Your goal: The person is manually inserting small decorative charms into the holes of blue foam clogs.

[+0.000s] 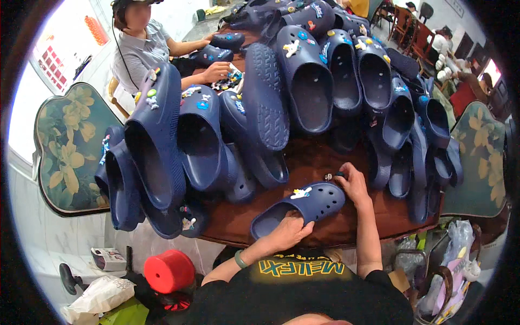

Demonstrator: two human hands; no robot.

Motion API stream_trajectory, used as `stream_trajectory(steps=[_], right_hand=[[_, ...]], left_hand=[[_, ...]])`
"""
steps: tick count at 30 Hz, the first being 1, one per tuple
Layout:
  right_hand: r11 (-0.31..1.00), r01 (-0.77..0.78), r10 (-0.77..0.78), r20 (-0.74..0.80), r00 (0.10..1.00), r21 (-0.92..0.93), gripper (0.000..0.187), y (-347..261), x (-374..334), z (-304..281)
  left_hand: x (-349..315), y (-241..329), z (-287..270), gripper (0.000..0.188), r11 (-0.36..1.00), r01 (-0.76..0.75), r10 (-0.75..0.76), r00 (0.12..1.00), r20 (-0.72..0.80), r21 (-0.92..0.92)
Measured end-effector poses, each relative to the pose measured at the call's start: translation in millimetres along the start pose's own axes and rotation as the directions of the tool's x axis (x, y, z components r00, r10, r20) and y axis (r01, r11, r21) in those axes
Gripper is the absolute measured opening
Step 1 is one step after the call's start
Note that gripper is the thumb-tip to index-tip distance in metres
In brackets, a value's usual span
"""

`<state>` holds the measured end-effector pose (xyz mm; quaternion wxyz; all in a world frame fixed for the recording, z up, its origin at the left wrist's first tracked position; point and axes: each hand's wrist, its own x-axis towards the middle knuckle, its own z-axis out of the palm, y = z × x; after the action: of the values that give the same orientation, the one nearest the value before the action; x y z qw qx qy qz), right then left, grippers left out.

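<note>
**Dark charm (329, 176) just off the navy clog's toe, right hand nearer**

The right hand (356, 187) pinches the small charm, its fingers curled at the far side of the navy clog (325, 201)'s toe, wrist bent inward. The left hand (292, 230) grasps the clog's near side, its fingertips hidden inside the opening. The clog lies on the table (227, 215), long axis slanting, toe toward the right hand, heel left and nearer the person. A white figure charm (301, 193) sits on its upper; other clogs (311, 97) are heaped beyond it.

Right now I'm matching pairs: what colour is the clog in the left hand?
Navy blue clog, shown best in the head view.
</note>
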<state>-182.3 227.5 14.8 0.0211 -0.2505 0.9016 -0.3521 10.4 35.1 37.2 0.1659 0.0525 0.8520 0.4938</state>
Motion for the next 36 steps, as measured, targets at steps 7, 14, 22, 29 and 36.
stream_trajectory(steps=[7, 14, 22, 29, 36], right_hand=[[0.871, -0.061, 0.139, -0.126, 0.982, 0.488, 0.022, -12.1, -28.6, -4.3], [0.964, 0.249, -0.235, -0.141, 0.962, 0.090, 0.022, -52.3, -59.2, -24.1], [0.973, 0.185, -0.149, -0.236, 0.960, 0.136, 0.023, -49.6, -76.1, -19.9], [0.970, 0.239, -0.224, -0.212, 0.951, 0.046, 0.026, -49.8, -98.3, -20.5], [0.962, 0.257, -0.272, -0.280, 0.921, -0.089, 0.024, -57.0, -110.3, -13.9]], left_hand=[[7.5, -15.5, 9.9, 0.032, 0.980, -0.199, 0.201, 0.962, -0.185, 0.029], [9.1, -9.9, 7.0, 0.035, 0.987, -0.162, 0.163, 0.981, -0.102, 0.016], [4.9, -1.9, 0.2, 0.032, 0.983, -0.184, 0.173, 0.950, -0.262, -0.018], [11.9, -15.5, 3.8, 0.040, 0.980, -0.197, 0.194, 0.971, -0.141, -0.002], [5.5, -29.5, 26.2, 0.040, 0.977, -0.196, 0.207, 0.966, -0.158, 0.082]])
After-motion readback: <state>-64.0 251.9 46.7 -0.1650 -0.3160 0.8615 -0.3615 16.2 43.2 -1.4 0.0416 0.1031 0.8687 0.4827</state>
